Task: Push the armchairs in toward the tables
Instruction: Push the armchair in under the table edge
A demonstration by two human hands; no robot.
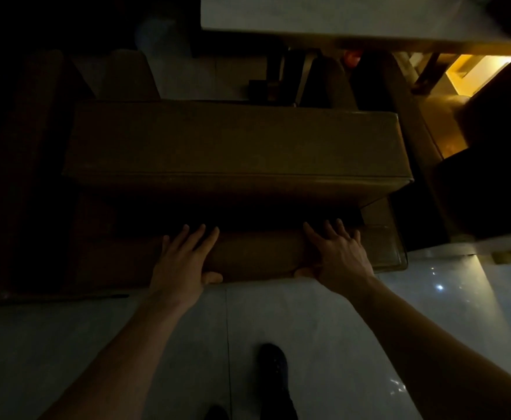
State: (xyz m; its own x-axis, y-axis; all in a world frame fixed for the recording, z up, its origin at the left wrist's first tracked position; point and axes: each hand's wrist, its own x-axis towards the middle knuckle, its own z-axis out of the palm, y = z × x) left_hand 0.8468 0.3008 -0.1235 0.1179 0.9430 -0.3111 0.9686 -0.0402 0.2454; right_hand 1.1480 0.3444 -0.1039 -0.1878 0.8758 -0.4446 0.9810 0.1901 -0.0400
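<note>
Left grip (184, 262) and right grip (339, 256) lie flat, unclenched, on the armchair (236, 140) back, thumbs behind, likely to shove it toward the surface (339, 16) at 12 o'clock.

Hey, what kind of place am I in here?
Probably a dim lounge, cafe or restaurant seating area. A padded brown armchair faces a pale table, what looks like another seat stands at the right, and the floor is glossy tile.
</note>
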